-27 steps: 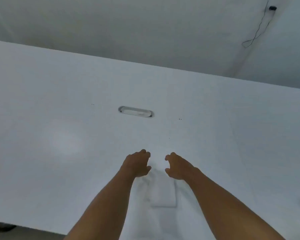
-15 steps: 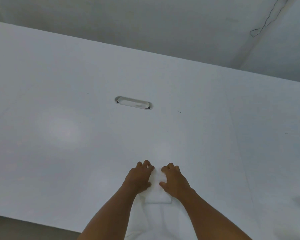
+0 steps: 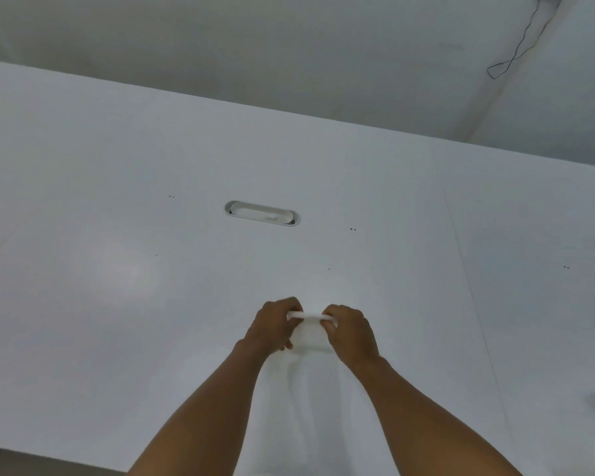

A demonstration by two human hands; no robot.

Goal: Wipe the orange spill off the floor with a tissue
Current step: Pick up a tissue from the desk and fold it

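Note:
A white folded tissue (image 3: 310, 333) sits between my two hands above a white table (image 3: 117, 269). My left hand (image 3: 276, 326) pinches its left side and my right hand (image 3: 349, 329) pinches its right side, with the far edge lifted off the tabletop. Both forearms reach in from the bottom of the view. No orange spill and no floor stain shows in this view.
An oval cable slot (image 3: 262, 213) is set in the tabletop beyond my hands. The table's far edge meets a grey wall (image 3: 289, 46), where a thin black cable (image 3: 516, 46) hangs at the upper right. A strip of floor shows at the bottom left corner.
My hands were apart over the tissue, then came down on it. Now both have closed on it and raised its far edge.

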